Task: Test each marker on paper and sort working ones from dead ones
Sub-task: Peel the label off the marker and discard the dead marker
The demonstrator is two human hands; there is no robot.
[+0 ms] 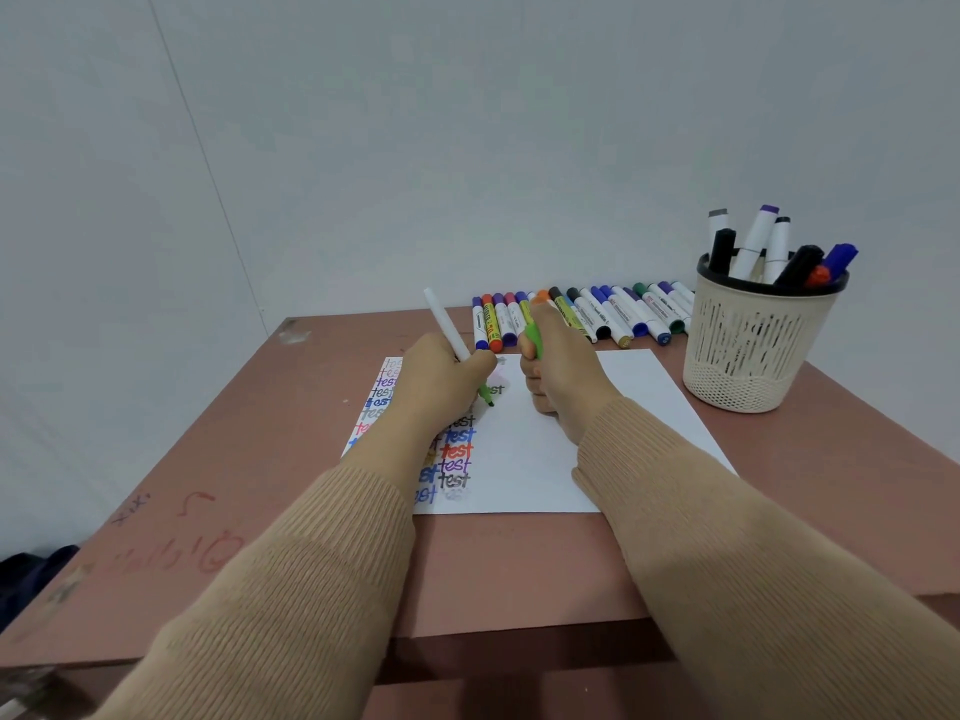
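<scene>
On the paper (597, 433) mid table (260, 433), I have the left hand (441, 379) with fingers clamped round a white marker (447, 324), green tip down beside the columns of "test" words; can't tell if it touches. Right hand (563, 366) just right of it, fingers curled tight on a green cap (533, 341). Far edge: row of markers (587, 314) lying flat. Far right: basket (748, 350) holding more, upright.

Your only camera rides on your head, facing forward and down, close over your left hand (441, 379) and right hand (563, 371) at the table (234, 433).
</scene>
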